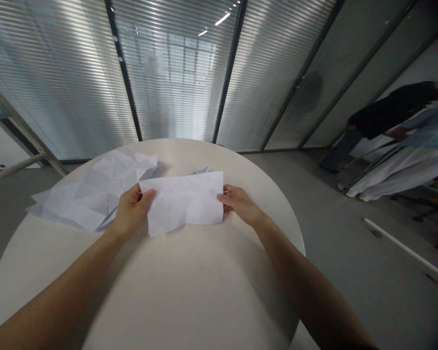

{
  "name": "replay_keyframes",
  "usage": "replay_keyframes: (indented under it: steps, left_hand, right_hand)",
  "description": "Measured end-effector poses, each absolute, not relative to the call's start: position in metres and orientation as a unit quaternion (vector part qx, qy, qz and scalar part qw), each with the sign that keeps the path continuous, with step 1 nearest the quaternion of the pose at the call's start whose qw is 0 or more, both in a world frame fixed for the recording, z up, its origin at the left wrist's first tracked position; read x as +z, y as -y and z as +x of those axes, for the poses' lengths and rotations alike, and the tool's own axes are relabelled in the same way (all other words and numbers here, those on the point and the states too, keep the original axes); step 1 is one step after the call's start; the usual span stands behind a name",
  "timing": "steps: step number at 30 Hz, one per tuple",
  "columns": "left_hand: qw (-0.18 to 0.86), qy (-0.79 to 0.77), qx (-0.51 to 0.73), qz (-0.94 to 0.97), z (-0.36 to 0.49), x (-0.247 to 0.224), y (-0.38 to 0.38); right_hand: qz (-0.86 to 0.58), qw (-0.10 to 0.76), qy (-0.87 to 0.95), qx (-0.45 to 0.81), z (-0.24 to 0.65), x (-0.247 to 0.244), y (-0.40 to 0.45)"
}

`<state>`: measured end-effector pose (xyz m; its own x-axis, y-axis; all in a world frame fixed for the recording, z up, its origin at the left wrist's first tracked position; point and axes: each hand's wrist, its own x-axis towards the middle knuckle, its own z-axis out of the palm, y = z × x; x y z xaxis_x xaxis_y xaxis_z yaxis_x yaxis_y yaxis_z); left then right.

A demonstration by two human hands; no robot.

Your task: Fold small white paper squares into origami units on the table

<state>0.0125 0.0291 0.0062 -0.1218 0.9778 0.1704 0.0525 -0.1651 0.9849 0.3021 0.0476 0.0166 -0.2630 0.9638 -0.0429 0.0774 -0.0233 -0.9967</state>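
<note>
Between my hands a creased white sheet of paper (188, 201) is stretched out sideways, a little above the table. My left hand (133, 206) pinches its left edge, thumb in front and fingers behind. On the right edge, my right hand (237, 200) grips the sheet between thumb and fingers. Close to my left hand lies a pile of crumpled white paper sheets (98, 182) with many fold lines. A small folded paper piece (201, 170) shows just behind the held sheet, its lower part hidden.
The round white table (190, 291) spreads in front of me. Beyond it stand glass partitions with blinds (182, 87). A metal frame (25, 126) rises at the left. Two people (397, 121) are off to the right, near a white bar (405, 248) by the floor.
</note>
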Motion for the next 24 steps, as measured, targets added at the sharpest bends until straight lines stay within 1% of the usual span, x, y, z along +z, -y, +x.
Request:
replay_keyframes:
  steps: [2, 4, 6, 8, 10, 11, 12, 13, 15, 17, 20, 24]
  left_hand:
    - [0.428, -0.496, 0.576, 0.489, 0.011, 0.004, -0.030]
    - [0.438, -0.504, 0.571, 0.478, 0.008, 0.004, -0.031]
    - [0.391, -0.541, 0.560, 0.491, 0.005, 0.005, -0.031]
    - [0.265, -0.585, 0.551, 0.533, 0.003, 0.010, -0.028]
    - [0.100, -0.584, 0.525, 0.611, 0.003, 0.017, -0.021]
    - [0.026, -0.558, 0.499, 0.662, 0.005, 0.020, -0.017]
    - [-0.025, -0.516, 0.466, 0.719, 0.008, 0.023, -0.013]
    - [-0.052, -0.470, 0.421, 0.774, 0.012, 0.025, -0.008]
    - [-0.082, -0.395, 0.345, 0.848, 0.021, 0.026, -0.002]
    - [-0.098, -0.363, 0.298, 0.877, 0.030, 0.024, 0.001]
    - [-0.104, -0.353, 0.292, 0.883, 0.039, 0.022, 0.002]
    - [-0.071, -0.362, 0.295, 0.881, 0.051, 0.024, 0.008]
  right_hand:
    - [-0.429, 0.357, 0.576, 0.597, 0.305, 0.017, -0.046]
    - [-0.423, 0.340, 0.577, 0.610, 0.306, 0.017, -0.045]
    - [-0.421, 0.353, 0.569, 0.612, 0.305, 0.017, -0.045]
    - [-0.418, 0.391, 0.547, 0.611, 0.301, 0.016, -0.046]
    - [-0.418, 0.439, 0.515, 0.606, 0.296, 0.016, -0.046]
    - [-0.418, 0.456, 0.500, 0.606, 0.292, 0.016, -0.045]
    - [-0.419, 0.468, 0.486, 0.607, 0.289, 0.017, -0.044]
    - [-0.420, 0.477, 0.474, 0.610, 0.285, 0.017, -0.043]
    - [-0.417, 0.492, 0.448, 0.619, 0.279, 0.019, -0.040]
    - [-0.411, 0.502, 0.419, 0.635, 0.275, 0.021, -0.036]
    - [-0.409, 0.504, 0.394, 0.651, 0.270, 0.024, -0.031]
    - [-0.398, 0.539, 0.383, 0.636, 0.258, 0.023, -0.024]
